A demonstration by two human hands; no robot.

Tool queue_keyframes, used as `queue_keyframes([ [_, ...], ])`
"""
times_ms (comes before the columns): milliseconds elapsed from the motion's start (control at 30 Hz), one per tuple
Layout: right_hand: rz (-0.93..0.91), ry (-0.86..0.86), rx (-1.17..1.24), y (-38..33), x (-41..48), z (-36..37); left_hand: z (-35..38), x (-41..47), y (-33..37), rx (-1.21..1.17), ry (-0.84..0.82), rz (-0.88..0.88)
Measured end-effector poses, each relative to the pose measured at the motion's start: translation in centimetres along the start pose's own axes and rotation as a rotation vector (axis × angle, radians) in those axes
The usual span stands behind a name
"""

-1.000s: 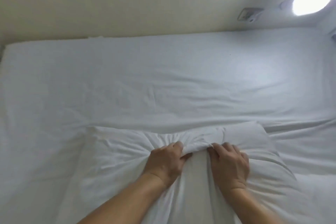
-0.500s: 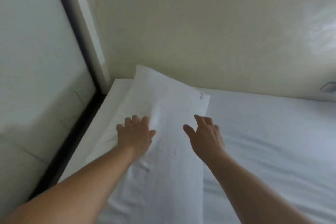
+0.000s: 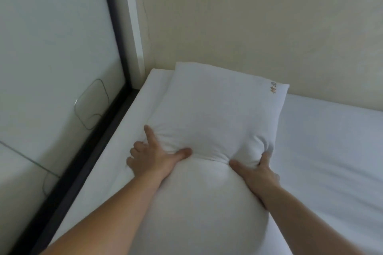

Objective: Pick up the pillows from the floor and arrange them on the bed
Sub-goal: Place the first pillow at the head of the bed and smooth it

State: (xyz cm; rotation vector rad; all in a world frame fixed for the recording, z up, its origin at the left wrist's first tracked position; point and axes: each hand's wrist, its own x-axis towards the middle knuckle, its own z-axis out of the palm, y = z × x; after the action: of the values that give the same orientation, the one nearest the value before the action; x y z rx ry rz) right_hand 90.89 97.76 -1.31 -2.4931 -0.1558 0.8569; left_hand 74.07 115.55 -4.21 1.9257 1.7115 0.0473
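A long white pillow (image 3: 215, 114) with a small gold embroidered mark near its far right corner lies on the white bed (image 3: 331, 151), its far end against the wall. My left hand (image 3: 153, 157) presses into the pillow's left side, thumb dug into the fabric and index finger stretched out. My right hand (image 3: 255, 170) squeezes a bunch of the pillow's right edge. The pillow is pinched in across its middle between the two hands. Its near end bulges toward me and runs out of the bottom of the view.
A cream wall (image 3: 248, 27) stands behind the bed's head. On the left, a dark frame (image 3: 87, 151) borders a pale glossy panel (image 3: 51, 47) that runs along the bed's side. White sheet spreads to the right of the pillow.
One second ago both hands bunched the pillow at mid-bed. Half a second ago they hovered open over it in the left corner by the wall. Now both hands grip and squeeze its middle.
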Motion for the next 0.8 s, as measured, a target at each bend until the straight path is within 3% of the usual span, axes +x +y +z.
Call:
queue_keyframes([
  [67, -0.044, 0.038, -0.001, 0.1, 0.5, 0.1, -0.6, 1.4, -0.4, -0.087, 0.002, -0.043],
  [167, -0.143, 0.181, -0.022, 0.1, 0.0, -0.4, -2.8, 2.2, -0.6, -0.408, -0.099, -0.017],
  [333, -0.337, 0.421, 0.094, -2.7, -2.0, -2.4, -7.3, 1.2, 0.8, -0.439, 0.257, 0.251],
  [400, -0.387, 0.438, 0.118, -3.8, -2.6, -2.8, -8.9, 1.3, 0.8, -0.458, 0.28, 0.278],
  [500, -0.341, 0.343, 0.068, -4.7, -3.3, -2.2, -9.6, 1.9, -1.2, -0.392, 0.153, 0.193],
  [600, -0.087, 0.172, 0.003, -2.8, -3.0, -1.6, -8.5, 1.3, -4.6, -0.245, -0.119, -0.022],
  [667, 0.033, 0.033, 0.03, -0.4, -3.5, -1.1, -7.8, 0.1, -6.8, -0.352, -0.237, -0.126],
  [800, 0.163, -0.073, 0.124, 3.2, -6.1, 0.6, -7.2, -1.6, -8.4, -0.421, -0.222, -0.187],
])
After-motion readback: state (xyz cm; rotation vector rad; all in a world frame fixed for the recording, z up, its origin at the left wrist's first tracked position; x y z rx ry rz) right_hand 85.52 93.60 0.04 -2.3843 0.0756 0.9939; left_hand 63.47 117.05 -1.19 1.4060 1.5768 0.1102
